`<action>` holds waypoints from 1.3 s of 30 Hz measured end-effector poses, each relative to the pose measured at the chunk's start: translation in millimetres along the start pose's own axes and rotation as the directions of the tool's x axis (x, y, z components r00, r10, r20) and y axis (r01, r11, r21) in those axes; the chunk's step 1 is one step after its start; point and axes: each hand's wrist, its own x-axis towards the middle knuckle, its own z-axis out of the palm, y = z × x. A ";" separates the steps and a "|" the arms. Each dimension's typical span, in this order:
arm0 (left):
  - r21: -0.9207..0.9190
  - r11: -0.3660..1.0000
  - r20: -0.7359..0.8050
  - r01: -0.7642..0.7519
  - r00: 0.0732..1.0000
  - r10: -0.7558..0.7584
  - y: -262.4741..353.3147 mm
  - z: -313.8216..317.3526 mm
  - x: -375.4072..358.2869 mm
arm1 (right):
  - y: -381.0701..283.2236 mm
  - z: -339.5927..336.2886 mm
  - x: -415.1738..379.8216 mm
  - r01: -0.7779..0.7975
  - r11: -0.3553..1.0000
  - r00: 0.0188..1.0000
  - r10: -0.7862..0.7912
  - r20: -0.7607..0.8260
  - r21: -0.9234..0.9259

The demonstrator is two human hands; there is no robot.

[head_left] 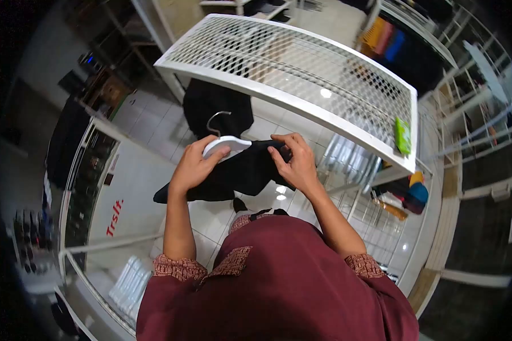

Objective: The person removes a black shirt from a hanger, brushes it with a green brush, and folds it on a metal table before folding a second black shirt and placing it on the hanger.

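Note:
A white clothes hanger (228, 144) with a metal hook is gripped in my left hand (197, 165), thumb lying along its top. My right hand (297, 163) pinches the edge of a black garment (247, 175) between thumb and fingers. This garment hangs below both hands, draped from the hanger's right end and spreading to the lower left. Behind the hook, another black garment (217, 108) hangs under the mesh-topped rack.
A white mesh-topped rack (290, 94) stands just ahead, with a green packet (403, 136) at its right corner. Clear hangers (352, 162) hang beneath it; more hangers (132, 287) are at lower left. A white panel with red lettering (115, 219) stands left. Folded coloured clothes (384, 40) sit at the back right.

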 end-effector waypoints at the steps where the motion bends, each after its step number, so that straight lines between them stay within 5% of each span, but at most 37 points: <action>1: -0.013 1.000 -0.014 0.025 1.000 -0.025 -7.9 -0.1 1.6 | 0.7 11.2 1.3 0.016 1.000 0.999 -0.016 0.028 0.015; 3: -0.025 0.996 -0.027 0.085 0.996 -0.085 -49.3 12.2 12.7 | 5.9 39.6 -1.9 -0.015 0.992 0.993 0.001 0.115 0.128; 5: -0.242 0.968 -0.022 0.072 0.997 -0.079 -84.7 29.3 28.0 | 13.8 73.8 -7.8 -0.106 0.966 0.945 0.024 0.326 0.237; 7: -0.335 0.935 -0.019 0.121 0.991 -0.134 -117.6 46.9 42.8 | 15.8 103.2 -17.5 -0.300 0.925 0.790 0.104 0.604 0.232; 8: -0.427 0.889 -0.003 0.164 0.983 -0.183 -129.2 54.5 50.9 | 19.4 116.8 -21.8 -0.302 0.925 0.792 0.107 0.601 0.233; 10: -0.465 0.862 0.012 0.200 0.976 -0.220 -141.8 64.6 64.4 | 26.5 143.5 -28.8 -0.445 0.880 0.593 0.151 0.791 0.166; 15: -0.659 0.692 0.048 0.293 0.935 -0.351 -182.0 83.6 110.2 | 35.7 197.4 -25.4 -0.460 0.887 0.571 0.265 0.777 0.035; 17: -0.683 0.670 0.039 0.289 0.931 -0.362 -192.6 81.9 129.3 | 39.5 222.2 -19.2 -0.580 0.814 0.585 0.396 0.708 0.024; 25: -0.651 0.723 0.085 0.231 0.969 -0.233 -243.8 60.3 195.3 | 87.2 319.4 21.9 -0.673 0.719 0.687 0.519 0.508 0.176; 27: -0.621 0.770 0.101 0.143 0.990 -0.102 -251.4 52.6 200.6 | 98.7 345.5 28.9 -0.667 0.589 0.745 0.531 0.403 0.456; 28: -0.461 0.880 0.100 0.115 0.992 -0.077 -256.6 45.9 200.5 | 98.5 343.9 38.7 -0.701 0.652 0.707 0.582 0.402 0.288; 29: -0.428 0.894 0.125 0.129 0.989 -0.083 -263.7 42.2 201.2 | 107.4 352.6 45.5 -0.670 0.673 0.741 0.582 0.334 0.315; 35: -0.449 0.876 0.147 0.179 0.981 -0.125 -310.8 27.5 189.0 | 110.9 350.4 105.5 -0.625 0.741 0.781 0.589 0.210 0.245; 37: -0.429 0.888 0.147 0.165 0.983 -0.111 -319.3 20.8 188.0 | 110.5 348.2 126.8 -0.606 0.795 0.787 0.594 0.166 0.024; 39: -0.414 0.898 0.141 0.147 0.985 -0.097 -320.3 16.1 191.3 | 113.0 347.9 144.6 -0.633 0.774 0.759 0.619 0.205 0.005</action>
